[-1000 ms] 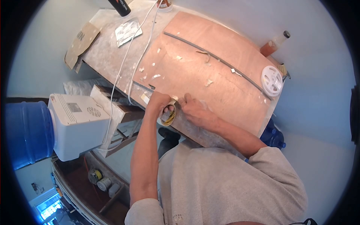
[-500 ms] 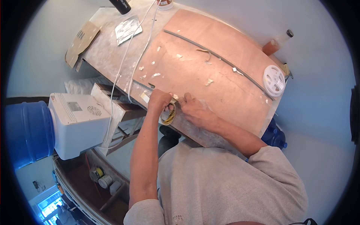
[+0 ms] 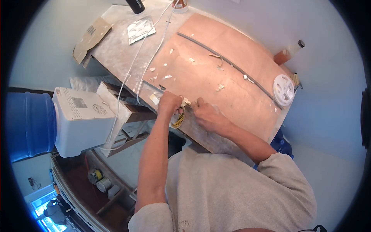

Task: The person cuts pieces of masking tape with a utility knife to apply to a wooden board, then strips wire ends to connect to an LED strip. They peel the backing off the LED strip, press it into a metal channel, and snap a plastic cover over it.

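In the head view, the 2 hands are apart, near the centre of the frame, above the near edge of the worktable (image 3: 116, 42). The left hand (image 3: 170, 103) is clamped on the upper part of a pale ring-shaped roll (image 3: 178, 123) with yellow-and-black bands inside, which hangs below the fingers at the table's edge. The right hand (image 3: 210, 116) is just right of it, thumb and forefinger bent towards a small pale piece (image 3: 186, 102) by the left hand; whether they grip anything I cannot tell.

Beyond the hands, 2 reddish wooden boards (image 3: 193, 77) lie on the table with a dark strip (image 3: 226, 63) between them, and pale scraps (image 3: 220, 87) are scattered there. A white reel (image 3: 283, 90) sits at the right, with a bottle of reddish liquid (image 3: 283, 56) behind it in the upper right.

In the upper left are a silver packet (image 3: 141, 30), a dark cylinder (image 3: 136, 5) and a cardboard piece (image 3: 91, 38); a white cable (image 3: 133, 63) runs down past the packet. At the left edge, a blue water bottle (image 3: 31, 125) adjoins a white appliance (image 3: 83, 121). At the lower left, 2 tins (image 3: 99, 180) lie in an open wooden compartment (image 3: 71, 170), and a person (image 3: 56, 210) shows small against a bright opening.
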Action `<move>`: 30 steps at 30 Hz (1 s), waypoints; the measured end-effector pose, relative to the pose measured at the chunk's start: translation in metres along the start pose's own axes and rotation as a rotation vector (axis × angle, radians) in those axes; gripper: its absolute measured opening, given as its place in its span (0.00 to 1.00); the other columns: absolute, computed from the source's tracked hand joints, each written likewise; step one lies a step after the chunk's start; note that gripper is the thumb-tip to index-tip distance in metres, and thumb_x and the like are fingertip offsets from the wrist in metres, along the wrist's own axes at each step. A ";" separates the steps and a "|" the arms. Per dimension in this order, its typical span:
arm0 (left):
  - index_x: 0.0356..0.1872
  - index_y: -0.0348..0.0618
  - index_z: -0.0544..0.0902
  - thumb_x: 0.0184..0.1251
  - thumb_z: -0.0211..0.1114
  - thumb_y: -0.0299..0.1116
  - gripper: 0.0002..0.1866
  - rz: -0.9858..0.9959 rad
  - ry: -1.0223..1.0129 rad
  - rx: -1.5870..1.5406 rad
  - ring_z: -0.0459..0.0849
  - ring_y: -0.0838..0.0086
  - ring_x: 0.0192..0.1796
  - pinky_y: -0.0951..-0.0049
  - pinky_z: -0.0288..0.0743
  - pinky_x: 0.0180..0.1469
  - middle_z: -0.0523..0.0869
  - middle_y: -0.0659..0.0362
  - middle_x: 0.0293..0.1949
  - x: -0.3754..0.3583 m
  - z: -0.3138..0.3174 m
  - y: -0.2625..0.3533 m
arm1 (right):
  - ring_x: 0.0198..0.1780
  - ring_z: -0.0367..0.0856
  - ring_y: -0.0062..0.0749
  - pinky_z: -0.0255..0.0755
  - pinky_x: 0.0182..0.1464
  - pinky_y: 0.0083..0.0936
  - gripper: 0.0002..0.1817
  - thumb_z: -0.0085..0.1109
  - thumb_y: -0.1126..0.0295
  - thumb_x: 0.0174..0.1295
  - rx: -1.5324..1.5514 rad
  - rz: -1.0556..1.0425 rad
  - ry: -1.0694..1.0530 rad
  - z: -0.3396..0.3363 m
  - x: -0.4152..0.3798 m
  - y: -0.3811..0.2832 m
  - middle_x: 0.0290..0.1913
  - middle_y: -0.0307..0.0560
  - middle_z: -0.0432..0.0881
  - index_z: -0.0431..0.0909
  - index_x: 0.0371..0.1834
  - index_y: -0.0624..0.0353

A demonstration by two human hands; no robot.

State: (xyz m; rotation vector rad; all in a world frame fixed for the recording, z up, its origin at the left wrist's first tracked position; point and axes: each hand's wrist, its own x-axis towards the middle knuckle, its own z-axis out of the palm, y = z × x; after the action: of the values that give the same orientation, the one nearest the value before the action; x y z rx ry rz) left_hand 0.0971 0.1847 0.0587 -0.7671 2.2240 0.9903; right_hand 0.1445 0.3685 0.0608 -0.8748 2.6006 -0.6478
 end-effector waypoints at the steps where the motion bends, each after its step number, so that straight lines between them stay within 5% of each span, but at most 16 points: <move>1: 0.28 0.35 0.88 0.70 0.65 0.38 0.17 -0.005 -0.009 -0.012 0.84 0.74 0.17 0.71 0.77 0.22 0.87 0.56 0.17 0.000 0.000 0.000 | 0.42 0.87 0.60 0.82 0.42 0.49 0.18 0.51 0.75 0.65 0.008 0.011 -0.013 0.005 -0.001 0.004 0.50 0.65 0.76 0.71 0.57 0.72; 12: 0.28 0.36 0.86 0.73 0.66 0.38 0.16 0.091 -0.042 -0.184 0.80 0.75 0.15 0.68 0.71 0.19 0.85 0.57 0.16 0.010 -0.004 -0.018 | 0.44 0.86 0.63 0.81 0.48 0.49 0.19 0.52 0.75 0.66 0.018 0.067 -0.053 -0.024 -0.011 0.026 0.52 0.63 0.77 0.75 0.60 0.61; 18: 0.28 0.36 0.86 0.72 0.66 0.37 0.16 0.057 -0.254 -0.247 0.75 0.76 0.14 0.69 0.68 0.18 0.85 0.58 0.18 -0.007 -0.027 -0.031 | 0.51 0.81 0.52 0.79 0.49 0.42 0.23 0.66 0.65 0.62 -0.253 0.120 0.350 -0.038 -0.018 0.047 0.47 0.55 0.79 0.78 0.61 0.54; 20: 0.36 0.38 0.87 0.70 0.68 0.34 0.09 0.149 -0.294 -0.191 0.72 0.76 0.13 0.71 0.63 0.16 0.85 0.57 0.19 -0.008 -0.027 -0.051 | 0.56 0.78 0.48 0.77 0.54 0.41 0.22 0.71 0.65 0.59 -0.442 0.057 0.558 -0.033 -0.017 0.038 0.48 0.54 0.80 0.82 0.57 0.56; 26: 0.35 0.32 0.87 0.69 0.67 0.32 0.10 0.270 -0.205 -0.453 0.74 0.79 0.15 0.74 0.64 0.18 0.86 0.57 0.21 -0.084 -0.063 -0.137 | 0.55 0.77 0.48 0.74 0.55 0.46 0.13 0.69 0.64 0.60 -0.072 -0.038 0.530 0.031 0.028 0.013 0.51 0.51 0.79 0.86 0.43 0.58; 30: 0.38 0.34 0.88 0.70 0.67 0.32 0.10 0.220 -0.105 -0.534 0.74 0.80 0.16 0.77 0.64 0.19 0.86 0.57 0.22 -0.123 -0.078 -0.235 | 0.52 0.78 0.48 0.74 0.53 0.47 0.09 0.68 0.65 0.60 -0.231 0.087 0.608 0.048 0.038 -0.014 0.46 0.51 0.80 0.86 0.38 0.59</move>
State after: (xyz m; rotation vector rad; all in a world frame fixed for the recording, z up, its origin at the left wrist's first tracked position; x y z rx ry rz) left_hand 0.3216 0.0241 0.0815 -0.6754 1.9979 1.7310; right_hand 0.1431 0.3196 0.0217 -0.6988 3.2914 -0.6804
